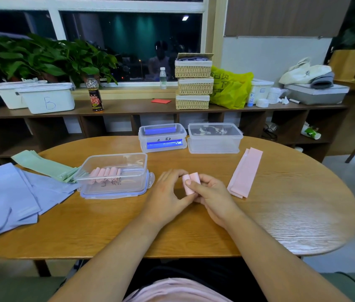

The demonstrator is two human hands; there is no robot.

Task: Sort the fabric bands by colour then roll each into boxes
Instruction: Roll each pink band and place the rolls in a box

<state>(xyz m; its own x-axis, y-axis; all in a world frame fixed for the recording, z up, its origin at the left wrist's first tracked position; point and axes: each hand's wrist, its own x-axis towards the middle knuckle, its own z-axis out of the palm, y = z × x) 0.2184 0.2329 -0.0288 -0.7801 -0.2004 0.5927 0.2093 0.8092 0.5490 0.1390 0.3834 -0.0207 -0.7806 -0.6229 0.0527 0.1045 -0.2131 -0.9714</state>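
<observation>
Both hands hold a rolled pink band [190, 183] just above the wooden table [281, 214]. My left hand [167, 192] pinches the roll with thumb and fingers from the left; my right hand [211, 190] curls round it from the right. A clear open box [115, 171] to the left holds several pink rolls [105, 172] and stands on its lid. Flat pink bands [246, 172] lie to the right. Green bands [43, 165] and blue bands [13, 199] lie at the table's left.
Two lidded clear boxes stand at the far edge: one with blue handles [162, 137] and one plain [214, 138]. Behind the table a low shelf [128, 107] carries white bins, bottles, stacked wicker baskets and a yellow bag.
</observation>
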